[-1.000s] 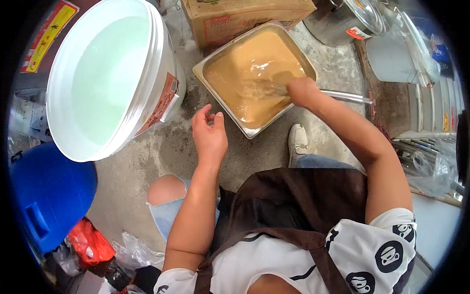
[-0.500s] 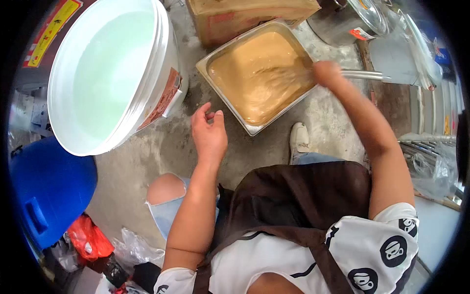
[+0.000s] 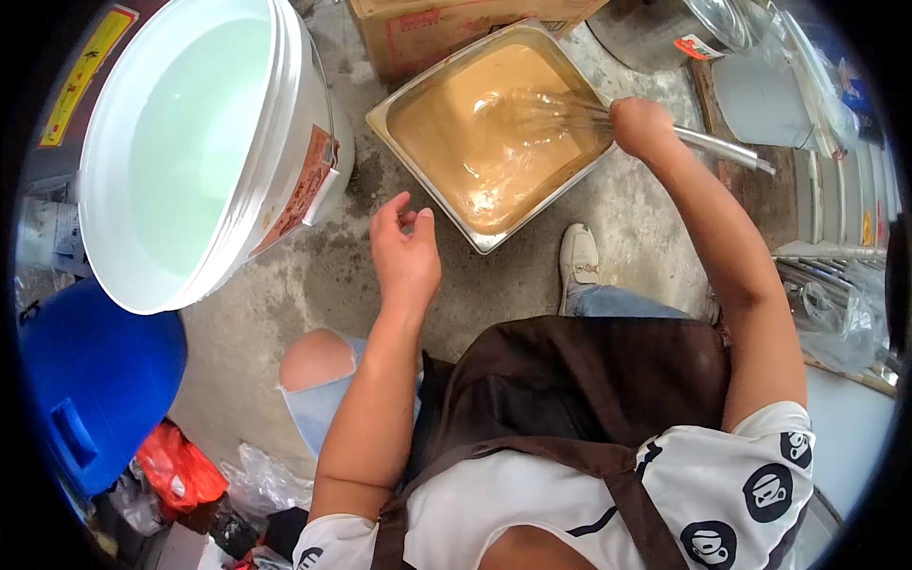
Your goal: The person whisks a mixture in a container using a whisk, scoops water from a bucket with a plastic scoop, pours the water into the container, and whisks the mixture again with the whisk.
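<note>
A rectangular metal pan (image 3: 429, 186) holds a tan liquid (image 3: 456, 123) with ripples on its surface. My right hand (image 3: 641, 127) is wrapped round the handle of a metal whisk (image 3: 714, 145) at the pan's right side. The whisk's wires dip into the liquid, partly blurred, and the handle's end points out to the right. My left hand (image 3: 405, 249) hangs in the air near the pan's lower left side, fingers a little curled and apart, holding nothing.
A large white bucket (image 3: 304, 123) of pale liquid stands at the left, above a blue barrel (image 3: 114, 370). A cardboard box (image 3: 418, 38) touches the pan's far side. A metal pot (image 3: 646, 33) is at the upper right. Red plastic bag (image 3: 176, 465) at lower left.
My right hand has moved right and up overall, with the whisk now slanting down to the right. My left hand stays nearly where it was. The view has shifted slightly.
</note>
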A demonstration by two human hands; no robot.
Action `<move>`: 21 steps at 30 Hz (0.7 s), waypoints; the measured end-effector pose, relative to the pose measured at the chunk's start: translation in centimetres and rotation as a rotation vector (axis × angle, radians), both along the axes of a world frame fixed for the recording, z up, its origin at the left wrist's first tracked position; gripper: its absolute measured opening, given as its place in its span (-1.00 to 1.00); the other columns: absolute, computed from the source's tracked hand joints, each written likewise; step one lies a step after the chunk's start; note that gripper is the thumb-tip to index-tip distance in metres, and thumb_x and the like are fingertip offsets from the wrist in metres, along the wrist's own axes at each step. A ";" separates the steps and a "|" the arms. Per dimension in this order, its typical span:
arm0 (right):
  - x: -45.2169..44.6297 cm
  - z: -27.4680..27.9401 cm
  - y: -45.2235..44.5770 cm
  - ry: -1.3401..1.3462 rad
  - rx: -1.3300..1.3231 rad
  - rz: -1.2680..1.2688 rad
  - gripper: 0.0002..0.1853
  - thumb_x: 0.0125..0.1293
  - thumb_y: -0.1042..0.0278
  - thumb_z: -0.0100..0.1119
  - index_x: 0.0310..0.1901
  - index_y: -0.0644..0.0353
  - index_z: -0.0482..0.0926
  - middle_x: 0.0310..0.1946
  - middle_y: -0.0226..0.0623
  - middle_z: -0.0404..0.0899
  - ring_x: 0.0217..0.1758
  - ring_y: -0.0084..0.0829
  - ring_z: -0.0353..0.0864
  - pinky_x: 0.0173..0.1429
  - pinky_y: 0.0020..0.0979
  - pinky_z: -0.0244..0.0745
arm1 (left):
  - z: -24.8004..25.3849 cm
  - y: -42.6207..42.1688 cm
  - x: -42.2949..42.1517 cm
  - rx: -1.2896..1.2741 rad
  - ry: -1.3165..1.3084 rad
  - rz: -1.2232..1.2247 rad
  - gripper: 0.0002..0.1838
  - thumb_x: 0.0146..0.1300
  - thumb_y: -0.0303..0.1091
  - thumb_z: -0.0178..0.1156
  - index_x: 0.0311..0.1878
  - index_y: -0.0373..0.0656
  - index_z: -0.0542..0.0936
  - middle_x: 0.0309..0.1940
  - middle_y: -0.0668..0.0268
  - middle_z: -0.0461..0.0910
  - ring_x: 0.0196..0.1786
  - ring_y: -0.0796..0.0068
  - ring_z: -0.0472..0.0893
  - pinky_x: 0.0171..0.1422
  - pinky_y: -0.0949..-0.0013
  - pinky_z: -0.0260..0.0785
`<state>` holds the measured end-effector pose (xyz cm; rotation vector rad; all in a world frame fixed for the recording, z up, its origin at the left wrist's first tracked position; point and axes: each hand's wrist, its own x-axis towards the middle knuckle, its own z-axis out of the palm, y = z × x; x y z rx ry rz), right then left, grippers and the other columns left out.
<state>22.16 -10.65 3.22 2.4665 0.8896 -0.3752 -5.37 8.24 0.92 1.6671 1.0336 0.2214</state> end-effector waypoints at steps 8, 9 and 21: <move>0.4 0.6 -1.2 -0.016 0.085 -0.253 -0.80 0.03 0.43 0.04 -0.31 0.26 0.57 -0.27 -0.02 0.57 -0.18 -0.08 0.57 -0.13 -0.21 0.47 | -0.3 -0.7 0.6 -0.063 -0.049 -0.014 -0.64 0.12 -0.38 0.11 -0.02 -0.31 0.42 -0.11 0.14 0.39 -0.15 0.40 0.46 -0.05 0.37 0.34; 0.5 0.6 -1.4 -0.016 0.084 -0.258 -0.80 0.03 0.43 0.04 -0.31 0.26 0.57 -0.27 -0.02 0.57 -0.18 -0.08 0.57 -0.13 -0.21 0.47 | -0.4 -0.8 0.7 -0.063 -0.049 -0.019 -0.64 0.12 -0.38 0.11 -0.02 -0.31 0.42 -0.11 0.14 0.39 -0.15 0.40 0.46 -0.05 0.37 0.34; -0.2 -1.7 4.9 0.012 -0.097 -0.106 -0.75 0.12 0.39 0.01 -0.16 0.13 0.59 -0.18 -0.18 0.58 -0.12 -0.22 0.59 -0.10 -0.29 0.50 | 1.3 -0.3 0.1 -0.050 0.012 0.008 -0.63 0.13 -0.37 0.11 0.00 -0.31 0.41 -0.08 0.14 0.37 -0.14 0.41 0.46 -0.06 0.38 0.35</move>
